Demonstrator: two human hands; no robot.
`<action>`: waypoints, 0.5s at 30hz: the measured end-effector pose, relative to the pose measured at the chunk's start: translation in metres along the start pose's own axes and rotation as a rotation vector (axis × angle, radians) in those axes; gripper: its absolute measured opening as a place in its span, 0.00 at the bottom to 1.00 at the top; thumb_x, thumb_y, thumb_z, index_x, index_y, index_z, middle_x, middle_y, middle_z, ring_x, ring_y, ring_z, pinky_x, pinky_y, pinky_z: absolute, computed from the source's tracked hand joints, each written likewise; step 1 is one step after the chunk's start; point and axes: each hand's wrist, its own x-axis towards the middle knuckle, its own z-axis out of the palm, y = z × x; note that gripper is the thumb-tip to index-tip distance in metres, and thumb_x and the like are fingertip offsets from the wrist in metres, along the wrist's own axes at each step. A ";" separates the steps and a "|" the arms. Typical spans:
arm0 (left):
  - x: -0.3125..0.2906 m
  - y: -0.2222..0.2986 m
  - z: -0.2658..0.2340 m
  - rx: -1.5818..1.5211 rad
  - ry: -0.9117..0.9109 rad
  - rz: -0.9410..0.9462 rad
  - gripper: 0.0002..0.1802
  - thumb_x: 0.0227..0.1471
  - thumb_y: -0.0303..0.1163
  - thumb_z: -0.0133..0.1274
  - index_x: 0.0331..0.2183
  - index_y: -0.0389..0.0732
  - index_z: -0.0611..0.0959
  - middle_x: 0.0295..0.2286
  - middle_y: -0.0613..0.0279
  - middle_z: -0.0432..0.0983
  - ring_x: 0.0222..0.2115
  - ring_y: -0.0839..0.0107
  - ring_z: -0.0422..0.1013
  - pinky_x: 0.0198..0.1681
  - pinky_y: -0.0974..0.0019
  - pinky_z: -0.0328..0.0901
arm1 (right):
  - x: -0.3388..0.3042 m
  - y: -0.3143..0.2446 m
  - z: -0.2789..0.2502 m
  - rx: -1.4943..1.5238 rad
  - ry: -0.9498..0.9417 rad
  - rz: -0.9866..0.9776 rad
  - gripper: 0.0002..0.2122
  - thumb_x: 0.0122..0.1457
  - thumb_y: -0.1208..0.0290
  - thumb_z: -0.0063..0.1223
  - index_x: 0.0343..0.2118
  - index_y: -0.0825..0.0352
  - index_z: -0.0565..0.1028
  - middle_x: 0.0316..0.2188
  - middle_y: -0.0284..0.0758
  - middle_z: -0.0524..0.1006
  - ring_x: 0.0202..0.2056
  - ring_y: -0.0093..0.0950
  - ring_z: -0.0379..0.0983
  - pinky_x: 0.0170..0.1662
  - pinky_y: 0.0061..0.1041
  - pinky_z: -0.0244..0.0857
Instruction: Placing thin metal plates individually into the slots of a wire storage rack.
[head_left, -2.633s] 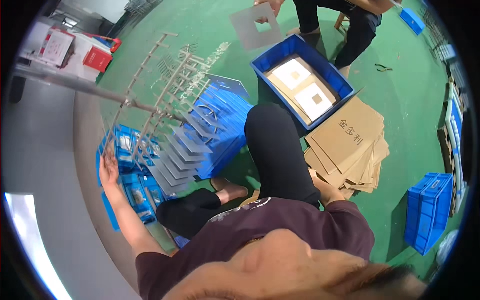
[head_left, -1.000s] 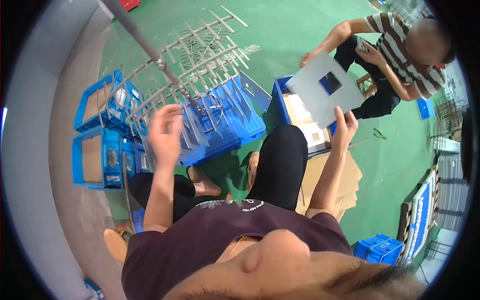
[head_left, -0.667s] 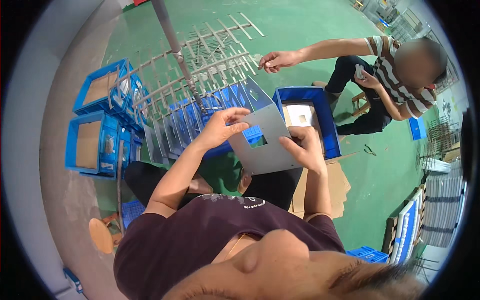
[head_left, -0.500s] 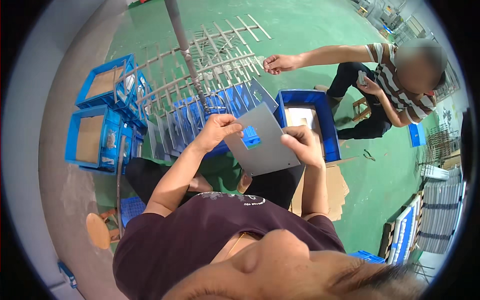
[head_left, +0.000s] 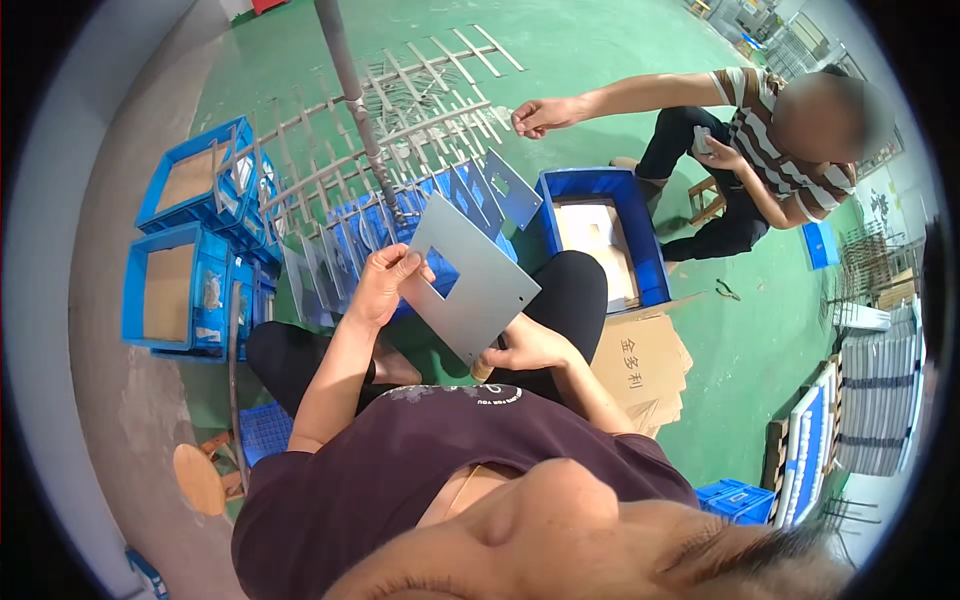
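A flat grey metal panel (head_left: 480, 290) with a rectangular cutout and small corner holes tilts in front of me. My left hand (head_left: 383, 283) pinches its left edge beside the cutout, thumb on top. Against the panel's lower edge is my right hand (head_left: 527, 345), fingers curled and partly hidden. A small tan thing (head_left: 482, 372) shows by its fingertips; I cannot tell what it is. Beyond the panel stands a metal rack (head_left: 400, 135) of bars on a grey pole (head_left: 350, 80), with similar panels (head_left: 512, 190) hanging from it.
An open blue crate (head_left: 655, 250) with cardboard and pale pieces stands right of the rack. Stacked blue crates (head_left: 165, 235) are at left. A seated co-worker in a striped shirt (head_left: 765, 130) reaches toward the rack. Flattened cardboard (head_left: 645, 365) and pliers (head_left: 727, 290) lie on the floor.
The panel has turned and shifted left and a little down. My right hand has left its right edge and moved down and left to the lower edge. My left hand keeps its pinch.
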 end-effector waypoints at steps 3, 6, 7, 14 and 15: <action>0.002 -0.002 0.000 0.006 0.014 0.006 0.05 0.48 0.30 0.56 0.27 0.39 0.79 0.22 0.63 0.74 0.25 0.72 0.71 0.34 0.71 0.65 | -0.002 -0.007 -0.003 -0.009 -0.056 0.037 0.22 0.43 0.77 0.54 0.45 0.72 0.66 0.38 0.42 0.72 0.36 0.32 0.68 0.40 0.27 0.64; 0.005 -0.003 -0.001 0.098 0.034 -0.007 0.07 0.50 0.32 0.55 0.26 0.39 0.79 0.22 0.62 0.75 0.24 0.75 0.70 0.34 0.75 0.63 | -0.003 -0.011 -0.004 0.071 -0.063 -0.056 0.19 0.48 0.74 0.54 0.44 0.73 0.67 0.34 0.41 0.72 0.33 0.28 0.69 0.36 0.22 0.64; 0.006 -0.002 0.001 0.088 0.028 -0.004 0.07 0.50 0.32 0.55 0.26 0.39 0.79 0.22 0.62 0.75 0.24 0.75 0.70 0.34 0.75 0.63 | -0.002 -0.014 0.000 0.062 -0.061 -0.047 0.19 0.48 0.74 0.54 0.44 0.73 0.67 0.34 0.41 0.72 0.33 0.28 0.69 0.36 0.22 0.64; 0.048 0.007 0.020 0.258 -0.112 -0.052 0.11 0.53 0.34 0.50 0.35 0.37 0.78 0.28 0.61 0.76 0.30 0.72 0.71 0.38 0.73 0.65 | 0.009 0.010 0.009 0.451 0.612 -0.073 0.12 0.54 0.77 0.47 0.42 0.73 0.69 0.32 0.35 0.73 0.32 0.23 0.67 0.35 0.19 0.62; 0.059 0.011 0.027 0.280 -0.067 -0.041 0.14 0.54 0.36 0.49 0.38 0.36 0.77 0.31 0.60 0.76 0.32 0.72 0.71 0.38 0.73 0.65 | 0.008 0.015 -0.004 0.404 0.685 -0.053 0.12 0.54 0.77 0.47 0.41 0.74 0.69 0.32 0.36 0.73 0.32 0.23 0.67 0.35 0.20 0.63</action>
